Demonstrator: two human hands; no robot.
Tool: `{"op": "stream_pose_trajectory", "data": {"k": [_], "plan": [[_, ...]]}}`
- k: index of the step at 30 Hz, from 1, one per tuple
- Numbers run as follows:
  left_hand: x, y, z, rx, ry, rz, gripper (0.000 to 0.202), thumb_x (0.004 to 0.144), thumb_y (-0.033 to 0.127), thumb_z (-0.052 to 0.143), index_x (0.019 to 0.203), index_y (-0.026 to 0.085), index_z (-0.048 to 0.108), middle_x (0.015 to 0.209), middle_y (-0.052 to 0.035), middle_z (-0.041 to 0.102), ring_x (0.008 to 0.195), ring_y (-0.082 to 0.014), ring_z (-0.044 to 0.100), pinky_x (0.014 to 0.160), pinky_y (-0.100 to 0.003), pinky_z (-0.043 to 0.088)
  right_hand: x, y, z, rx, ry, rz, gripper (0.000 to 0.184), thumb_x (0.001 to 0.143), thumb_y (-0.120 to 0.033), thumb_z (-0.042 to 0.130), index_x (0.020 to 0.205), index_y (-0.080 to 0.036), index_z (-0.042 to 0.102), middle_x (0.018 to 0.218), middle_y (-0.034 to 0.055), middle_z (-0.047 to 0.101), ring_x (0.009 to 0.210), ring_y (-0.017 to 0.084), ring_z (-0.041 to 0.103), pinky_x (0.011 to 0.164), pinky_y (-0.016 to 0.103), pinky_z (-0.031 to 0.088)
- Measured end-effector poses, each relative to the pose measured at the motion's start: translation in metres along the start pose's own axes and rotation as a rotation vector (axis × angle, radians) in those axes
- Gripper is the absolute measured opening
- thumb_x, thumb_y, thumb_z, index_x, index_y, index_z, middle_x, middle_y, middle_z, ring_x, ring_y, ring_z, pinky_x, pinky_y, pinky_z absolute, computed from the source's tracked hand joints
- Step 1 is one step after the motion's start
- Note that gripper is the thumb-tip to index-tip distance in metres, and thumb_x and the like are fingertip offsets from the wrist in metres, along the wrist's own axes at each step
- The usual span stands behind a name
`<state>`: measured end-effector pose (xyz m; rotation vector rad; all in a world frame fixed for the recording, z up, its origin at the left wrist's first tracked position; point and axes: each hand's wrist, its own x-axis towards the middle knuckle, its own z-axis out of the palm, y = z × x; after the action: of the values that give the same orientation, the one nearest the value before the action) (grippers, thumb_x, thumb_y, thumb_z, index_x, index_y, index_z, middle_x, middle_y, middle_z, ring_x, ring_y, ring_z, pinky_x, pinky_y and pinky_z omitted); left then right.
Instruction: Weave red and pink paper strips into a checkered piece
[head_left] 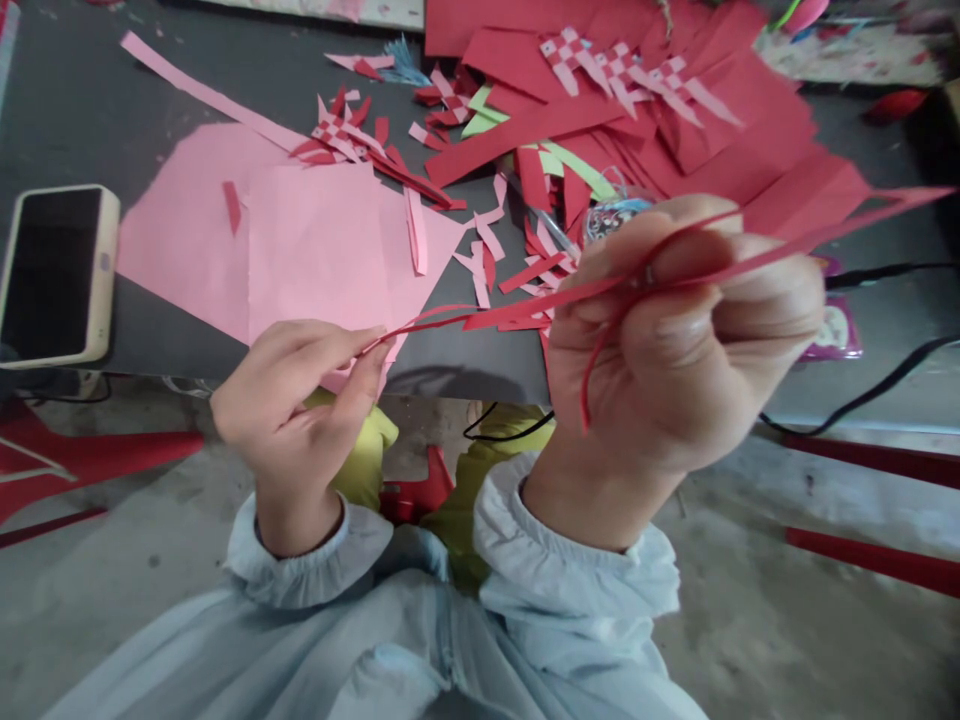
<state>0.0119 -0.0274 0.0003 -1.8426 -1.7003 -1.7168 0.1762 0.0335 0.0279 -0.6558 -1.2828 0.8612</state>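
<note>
My left hand (300, 395) pinches the end of thin red paper strips between thumb and fingertips, in front of the table edge. The red paper strips (540, 302) stretch to the right, up to my right hand (675, 340). My right hand, raised closer to the camera, is closed with thumb and fingers around the strips. One narrow end curls down over its palm, and a longer end sticks out to the far right. How the strips cross inside the fingers is partly hidden.
Pink paper sheets (311, 250) lie on the dark table beside a phone (52, 275). Red paper (720, 110), woven red-and-pink checkered pieces (622, 72), paper scraps and a pen (553, 228) spread behind my hands. A black cable (885, 385) runs off to the right.
</note>
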Motion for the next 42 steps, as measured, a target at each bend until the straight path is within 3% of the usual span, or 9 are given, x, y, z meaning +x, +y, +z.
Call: {"op": "stream_pose_trajectory", "data": {"k": [6, 14, 17, 20, 24, 28, 34, 42], "plan": [[-0.003, -0.002, -0.002, 0.121, 0.016, 0.057, 0.025, 0.081, 0.017, 0.075, 0.096, 0.038, 0.074, 0.071, 0.0037, 0.072, 0.064, -0.0177, 0.068, 0.060, -0.037, 0.056, -0.001, -0.011, 0.001, -0.049, -0.063, 0.099, 0.010, 0.087, -0.043, 0.070, 0.083, -0.035, 0.071, 0.090, -0.0020, 0.070, 0.078, 0.018, 0.071, 0.063, 0.032, 0.061], [-0.004, -0.005, -0.001, 0.178, 0.073, 0.094, 0.026, 0.081, 0.018, 0.076, 0.097, 0.039, 0.075, 0.067, 0.0038, 0.070, 0.061, -0.0180, 0.066, 0.062, -0.038, 0.055, 0.004, -0.009, 0.003, 0.118, -0.049, 0.031, 0.005, 0.079, -0.034, 0.080, 0.078, -0.039, 0.080, 0.080, -0.0038, 0.072, 0.080, 0.017, 0.071, 0.079, 0.036, 0.061], [-0.004, -0.004, 0.000, 0.152, 0.090, 0.105, 0.030, 0.080, 0.016, 0.077, 0.099, 0.038, 0.075, 0.067, 0.0033, 0.070, 0.062, -0.0176, 0.066, 0.063, -0.037, 0.055, 0.005, -0.007, 0.002, 0.119, -0.075, 0.051, 0.007, 0.079, -0.033, 0.080, 0.081, -0.040, 0.080, 0.080, -0.0044, 0.073, 0.080, 0.018, 0.071, 0.077, 0.036, 0.061], [-0.003, -0.003, 0.000, 0.150, 0.092, 0.109, 0.031, 0.080, 0.015, 0.076, 0.100, 0.038, 0.075, 0.068, 0.0035, 0.070, 0.062, -0.0171, 0.066, 0.063, -0.036, 0.054, 0.005, -0.004, 0.000, 0.112, -0.083, -0.027, 0.008, 0.077, -0.037, 0.081, 0.084, -0.039, 0.081, 0.080, -0.0032, 0.073, 0.077, 0.019, 0.071, 0.074, 0.037, 0.061], [-0.004, -0.004, -0.001, 0.170, 0.086, 0.119, 0.030, 0.080, 0.016, 0.076, 0.100, 0.038, 0.075, 0.068, 0.0039, 0.070, 0.063, -0.0174, 0.066, 0.062, -0.036, 0.054, 0.005, -0.002, -0.002, 0.049, -0.088, -0.008, 0.007, 0.079, -0.041, 0.078, 0.086, -0.043, 0.080, 0.084, -0.0031, 0.075, 0.082, 0.020, 0.072, 0.080, 0.039, 0.061], [-0.004, -0.004, -0.002, 0.196, 0.074, 0.083, 0.026, 0.080, 0.020, 0.076, 0.097, 0.039, 0.075, 0.067, 0.0036, 0.071, 0.063, -0.0190, 0.068, 0.063, -0.038, 0.055, 0.005, 0.000, -0.003, 0.065, -0.108, -0.035, 0.014, 0.079, -0.033, 0.079, 0.090, -0.041, 0.081, 0.086, -0.0020, 0.075, 0.085, 0.021, 0.072, 0.082, 0.040, 0.060], [-0.005, -0.004, -0.002, 0.207, 0.088, 0.024, 0.018, 0.080, 0.025, 0.076, 0.092, 0.039, 0.076, 0.066, 0.0029, 0.071, 0.063, -0.0203, 0.067, 0.062, -0.039, 0.057, 0.005, 0.005, -0.003, 0.048, -0.090, -0.058, 0.014, 0.081, -0.034, 0.077, 0.090, -0.045, 0.079, 0.087, -0.0043, 0.076, 0.084, 0.020, 0.073, 0.082, 0.040, 0.062], [-0.004, -0.003, -0.001, 0.161, 0.076, 0.073, 0.024, 0.082, 0.019, 0.074, 0.096, 0.039, 0.075, 0.066, 0.0031, 0.070, 0.063, -0.0182, 0.067, 0.062, -0.038, 0.055, 0.004, 0.001, -0.001, 0.122, -0.069, -0.034, 0.018, 0.079, -0.026, 0.079, 0.094, -0.036, 0.082, 0.084, -0.0030, 0.076, 0.085, 0.019, 0.071, 0.082, 0.036, 0.062]]}}
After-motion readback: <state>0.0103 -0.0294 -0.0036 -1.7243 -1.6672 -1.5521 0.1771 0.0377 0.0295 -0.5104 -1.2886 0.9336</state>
